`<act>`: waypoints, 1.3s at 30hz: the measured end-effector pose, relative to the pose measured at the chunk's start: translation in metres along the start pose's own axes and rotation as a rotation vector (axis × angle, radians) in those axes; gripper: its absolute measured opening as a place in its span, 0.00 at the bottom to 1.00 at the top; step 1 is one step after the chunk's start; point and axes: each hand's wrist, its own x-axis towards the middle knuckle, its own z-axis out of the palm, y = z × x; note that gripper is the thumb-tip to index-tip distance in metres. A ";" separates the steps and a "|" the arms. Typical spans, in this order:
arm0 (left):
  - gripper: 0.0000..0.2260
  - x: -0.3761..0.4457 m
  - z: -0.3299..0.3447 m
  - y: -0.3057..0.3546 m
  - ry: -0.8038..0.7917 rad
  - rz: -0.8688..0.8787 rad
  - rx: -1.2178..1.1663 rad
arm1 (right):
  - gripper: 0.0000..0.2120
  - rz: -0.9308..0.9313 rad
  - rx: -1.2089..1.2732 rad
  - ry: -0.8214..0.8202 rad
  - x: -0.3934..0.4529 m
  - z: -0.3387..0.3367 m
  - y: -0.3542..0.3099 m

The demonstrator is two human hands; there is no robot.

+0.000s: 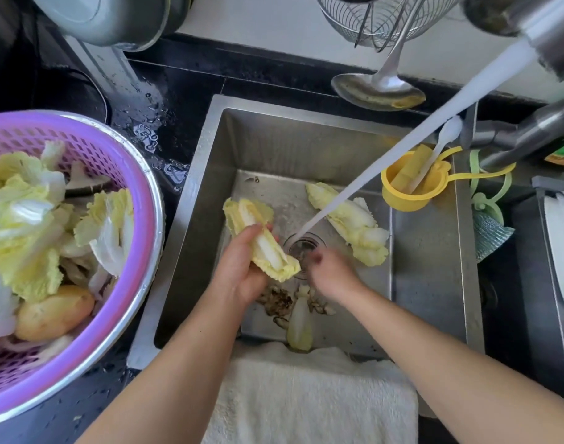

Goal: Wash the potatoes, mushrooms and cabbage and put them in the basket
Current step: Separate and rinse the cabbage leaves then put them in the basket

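Note:
My left hand (242, 264) grips a pale yellow cabbage leaf (258, 235) over the steel sink (434, 251). Beside the leaf's lower end, above the drain (303, 245), my right hand (330, 272) is blurred with its fingers loosely bent and nothing in them. Water runs from the tap (556, 43) down to the drain. Another cabbage leaf (351, 222) lies on the sink floor at the right. A small cabbage piece (299, 325) and dark mushroom scraps (279, 302) lie near the front wall. The purple basket (107, 145) at the left holds cabbage leaves (27, 213) and a potato (54, 312).
A white towel (306, 395) hangs over the sink's front edge. A yellow cup (408, 190) with a brush hangs on the sink's right wall. A metal ladle (376, 91) lies behind the sink, and a wire basket (380, 17) hangs above. The black counter (165, 91) is wet.

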 end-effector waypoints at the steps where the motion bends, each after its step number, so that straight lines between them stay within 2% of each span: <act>1: 0.09 -0.002 0.002 -0.001 -0.014 0.007 0.063 | 0.09 -0.015 -0.305 -0.120 -0.002 0.010 0.015; 2: 0.11 -0.002 0.004 -0.006 -0.038 0.018 0.161 | 0.09 -0.020 -0.500 -0.230 -0.005 0.019 0.027; 3: 0.14 -0.002 0.006 -0.011 -0.062 0.039 0.284 | 0.12 -0.017 -0.573 -0.274 -0.008 0.028 0.034; 5: 0.17 -0.002 0.014 -0.022 -0.112 0.082 0.497 | 0.20 0.078 -0.420 -0.223 -0.010 0.045 0.039; 7: 0.18 -0.002 0.022 -0.029 -0.143 0.100 0.571 | 0.22 0.204 -0.289 -0.139 -0.007 0.057 0.040; 10: 0.15 -0.005 0.027 -0.025 -0.127 0.011 0.485 | 0.17 0.222 -0.299 -0.117 0.002 0.067 0.049; 14: 0.11 -0.016 0.017 -0.017 -0.148 -0.162 0.233 | 0.17 0.152 -0.445 -0.249 0.004 0.045 0.044; 16: 0.10 -0.018 0.011 -0.015 -0.106 -0.191 0.164 | 0.12 0.176 -0.275 -0.230 -0.004 0.014 0.032; 17: 0.10 -0.020 0.009 -0.014 -0.084 -0.205 0.166 | 0.13 0.191 -0.120 -0.183 -0.009 -0.002 0.027; 19: 0.13 -0.024 0.010 -0.013 -0.037 -0.199 0.262 | 0.15 0.137 0.235 -0.025 -0.027 -0.029 0.011; 20: 0.15 -0.028 0.015 -0.013 -0.037 -0.175 0.337 | 0.13 0.074 0.332 0.045 -0.036 -0.036 0.000; 23: 0.16 -0.044 0.040 -0.016 -0.116 -0.092 0.481 | 0.05 -0.074 0.352 0.142 -0.054 -0.039 -0.037; 25: 0.17 -0.060 0.052 -0.013 -0.109 -0.097 0.458 | 0.03 -0.058 0.395 0.226 -0.061 -0.038 -0.056; 27: 0.18 -0.079 0.055 -0.003 -0.054 -0.095 0.402 | 0.05 -0.016 0.475 0.243 -0.081 -0.037 -0.070; 29: 0.18 -0.101 0.052 0.011 -0.014 -0.031 0.381 | 0.12 -0.134 0.413 0.147 -0.115 -0.029 -0.084; 31: 0.17 -0.128 0.050 0.030 -0.020 0.057 0.377 | 0.19 -0.336 0.296 0.038 -0.149 -0.018 -0.106; 33: 0.14 -0.159 0.049 0.056 0.004 0.136 0.388 | 0.22 -0.498 0.239 0.008 -0.171 -0.017 -0.134; 36: 0.11 -0.206 0.043 0.112 0.117 0.290 0.464 | 0.12 -0.621 0.483 -0.210 -0.189 -0.028 -0.175; 39: 0.09 -0.247 0.028 0.174 0.347 0.549 0.762 | 0.13 -0.585 0.779 -0.324 -0.194 -0.037 -0.199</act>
